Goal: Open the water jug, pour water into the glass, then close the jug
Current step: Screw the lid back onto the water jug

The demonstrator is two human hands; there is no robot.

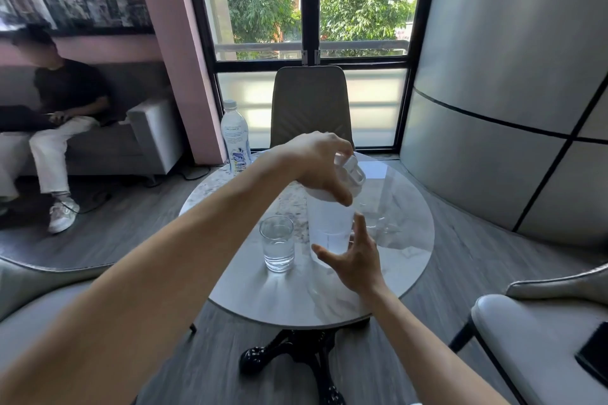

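One jug (330, 227), one glass (277, 243), one bottle (235, 136)

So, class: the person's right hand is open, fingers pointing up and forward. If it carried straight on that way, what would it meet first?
Most likely the lower wall of the water jug. The right hand is open with its fingers right beside it; whether they already touch is unclear. The glass stands off to the left.

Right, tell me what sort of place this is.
Probably a lounge or waiting area: a small round marble table ringed by upholstered chairs, a grey sofa with someone seated, and a tall window onto trees.
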